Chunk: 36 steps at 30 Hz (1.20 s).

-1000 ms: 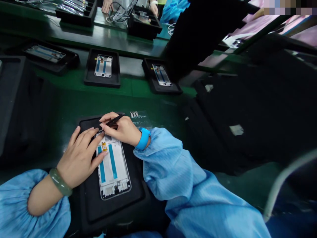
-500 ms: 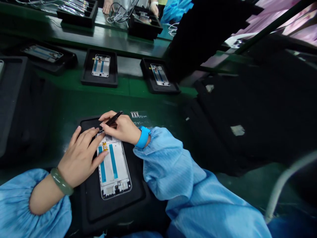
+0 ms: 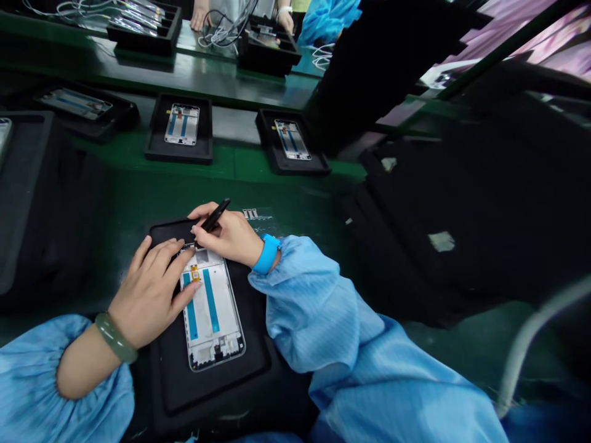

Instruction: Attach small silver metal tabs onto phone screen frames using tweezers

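Note:
A silver phone frame (image 3: 231, 314) with two blue strips and an orange flex piece lies in a black tray (image 3: 207, 391). My left hand (image 3: 150, 292) rests spread over its upper left side, fingertips at the top edge and thumb beside the flex piece. My right hand (image 3: 233, 234) pinches a slim black pen-shaped tool (image 3: 216, 215), its lower end angled down to the frame's top edge. The fingers partly hide that top edge and the tool's tip.
Beyond my hands lies a clear film with small pale pieces (image 3: 250, 213). Further back stand black trays (image 3: 179, 152) with similar frames. Stacked black trays rise at left (image 3: 28, 203) and right (image 3: 434, 184). Another person's hands (image 3: 286, 19) show behind a box (image 3: 268, 55) of cables.
My right hand and the tool have shifted slightly right and up along the frame's top edge. My left hand stays in place. The background has moved slightly left in view.

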### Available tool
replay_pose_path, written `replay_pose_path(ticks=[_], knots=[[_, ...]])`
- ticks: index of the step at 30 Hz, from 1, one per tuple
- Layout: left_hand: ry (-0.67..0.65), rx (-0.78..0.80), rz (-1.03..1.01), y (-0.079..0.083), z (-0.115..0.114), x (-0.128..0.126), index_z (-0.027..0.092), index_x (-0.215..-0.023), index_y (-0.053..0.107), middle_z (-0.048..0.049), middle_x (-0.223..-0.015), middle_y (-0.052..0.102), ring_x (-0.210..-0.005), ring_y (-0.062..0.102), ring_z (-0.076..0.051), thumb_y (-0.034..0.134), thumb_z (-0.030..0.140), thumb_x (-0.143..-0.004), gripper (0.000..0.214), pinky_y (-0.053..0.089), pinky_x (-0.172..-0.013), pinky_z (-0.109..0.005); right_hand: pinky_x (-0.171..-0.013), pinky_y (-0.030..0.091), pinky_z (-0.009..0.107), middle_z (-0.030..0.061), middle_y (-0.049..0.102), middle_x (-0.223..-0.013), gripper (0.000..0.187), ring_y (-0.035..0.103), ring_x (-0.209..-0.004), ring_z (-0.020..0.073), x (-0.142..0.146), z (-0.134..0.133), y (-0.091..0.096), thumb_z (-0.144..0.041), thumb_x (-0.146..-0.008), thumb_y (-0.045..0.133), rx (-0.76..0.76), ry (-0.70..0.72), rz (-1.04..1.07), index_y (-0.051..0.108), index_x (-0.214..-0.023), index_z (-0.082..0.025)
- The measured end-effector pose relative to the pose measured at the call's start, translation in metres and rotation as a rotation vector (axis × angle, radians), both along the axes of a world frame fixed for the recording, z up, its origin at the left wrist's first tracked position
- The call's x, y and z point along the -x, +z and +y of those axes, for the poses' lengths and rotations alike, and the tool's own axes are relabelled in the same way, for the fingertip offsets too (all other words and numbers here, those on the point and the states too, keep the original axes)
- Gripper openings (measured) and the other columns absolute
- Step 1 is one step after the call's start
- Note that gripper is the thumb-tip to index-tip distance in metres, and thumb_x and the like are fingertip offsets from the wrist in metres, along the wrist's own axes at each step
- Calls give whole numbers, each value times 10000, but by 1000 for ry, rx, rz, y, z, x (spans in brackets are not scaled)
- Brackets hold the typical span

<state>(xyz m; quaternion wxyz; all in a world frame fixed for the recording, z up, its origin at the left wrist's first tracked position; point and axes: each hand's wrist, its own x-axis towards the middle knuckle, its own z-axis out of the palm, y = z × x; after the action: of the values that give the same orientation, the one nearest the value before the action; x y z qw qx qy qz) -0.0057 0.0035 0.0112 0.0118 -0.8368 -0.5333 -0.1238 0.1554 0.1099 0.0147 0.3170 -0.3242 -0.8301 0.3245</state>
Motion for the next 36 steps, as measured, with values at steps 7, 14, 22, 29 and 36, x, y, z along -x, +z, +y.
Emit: replay_pose_path(ticks=[7,14,22,29,36], knots=[[-1,-10,9,-1,1,0,127,-1224,474,-146,-1192,519,-1156,458,-271,445,420,-852,474,235,-1066,-516,-684,503,202,4,651,-848,198,614,-700,87,1,1,-1,-201,-802,516,-10,61,0,577,-984,-153],[-4,-15,5,-2,0,0,133,-1225,470,-144,-1188,515,-1157,456,-272,444,415,-852,468,236,-1064,-522,-701,504,216,4,651,-860,252,618,-718,92,4,1,-1,-254,-820,525,71,67,22,569,-1046,-155],[-14,-19,2,-3,0,2,138,-1225,468,-143,-1196,513,-1156,457,-272,445,410,-853,461,240,-1061,-524,-704,498,213,1,652,-878,237,613,-711,86,4,2,1,-240,-813,533,85,81,28,576,-1030,-153],[-1,12,3,-3,1,1,135,-1231,468,-149,-1206,514,-1165,454,-274,447,408,-848,470,223,-1071,-520,-743,498,216,23,655,-918,255,629,-780,99,6,-1,0,-245,-839,496,21,112,-21,562,-1063,-144],[-1,0,5,-2,2,2,148,-1228,472,-143,-1208,525,-1152,470,-270,451,405,-844,462,242,-1065,-518,-754,492,212,28,655,-947,233,624,-780,94,3,-1,-1,-229,-836,484,-38,124,8,561,-1039,-143]])
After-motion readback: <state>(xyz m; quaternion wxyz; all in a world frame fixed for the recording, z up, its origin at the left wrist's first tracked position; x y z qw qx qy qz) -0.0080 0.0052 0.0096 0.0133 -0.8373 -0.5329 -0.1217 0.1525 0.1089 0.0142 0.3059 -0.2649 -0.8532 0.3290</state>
